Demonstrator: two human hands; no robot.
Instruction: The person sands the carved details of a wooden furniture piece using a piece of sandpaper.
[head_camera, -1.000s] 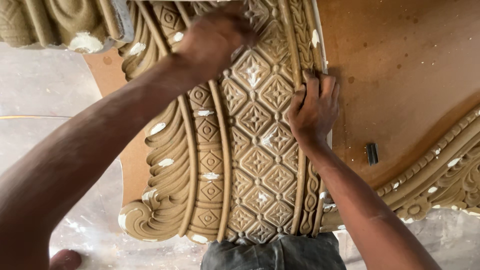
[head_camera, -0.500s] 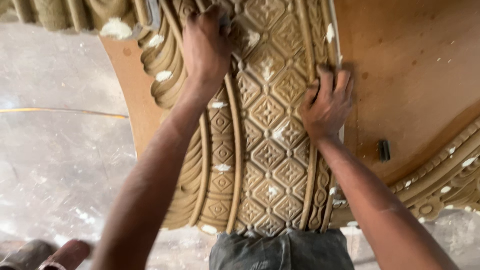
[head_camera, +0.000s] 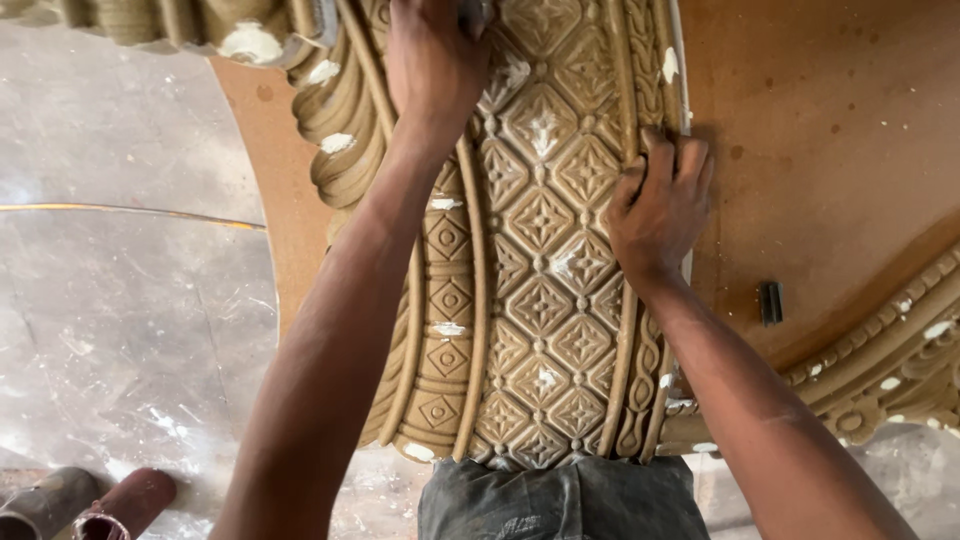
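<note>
Carved panel (head_camera: 540, 300) with diamond pattern and rope borders lies on a brown board (head_camera: 830, 150), curving from top of view down to the person's lap. Left hand (head_camera: 435, 60) pressed on panel near top, fingers curled around something small, can't tell what. Right hand (head_camera: 660, 205) flat on panel's right border, fingers together. White filler spots on carving. Small black piece (head_camera: 770, 302) on board right of panel, grey floor (head_camera: 120, 280) left

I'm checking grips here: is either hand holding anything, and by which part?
Left hand closes over something hidden. Right hand presses the carved panel's braided border, gripping nothing.
</note>
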